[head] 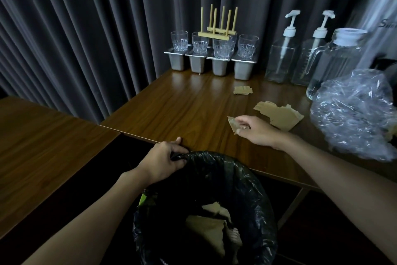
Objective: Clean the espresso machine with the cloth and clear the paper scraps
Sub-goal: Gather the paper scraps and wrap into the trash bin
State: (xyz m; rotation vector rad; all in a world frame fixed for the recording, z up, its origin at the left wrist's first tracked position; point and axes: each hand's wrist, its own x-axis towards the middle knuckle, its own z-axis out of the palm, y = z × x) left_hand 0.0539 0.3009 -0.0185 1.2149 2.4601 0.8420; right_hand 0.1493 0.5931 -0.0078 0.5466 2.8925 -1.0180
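Three lots of paper scraps (279,114) are showing right of centre on the table (171,103): a small scrap (242,90) higher up, a bigger torn pile beside the crumpled clear plastic (354,114), and one piece (231,124) that the right hand (255,130) is pinching between thumb and fingers. They are looking light, thin and floppy. I'd be lifting each by an edge, since flat ones may be clinging to the smooth varnished wood. The left hand (165,157) is gripping the rim of the black-lined bin (247,179) at bottom centre, fingers curled round the liner, with binned paper (206,228) sitting inside. Dark curtains (86,39) are hanging behind, and the room is looking dim.
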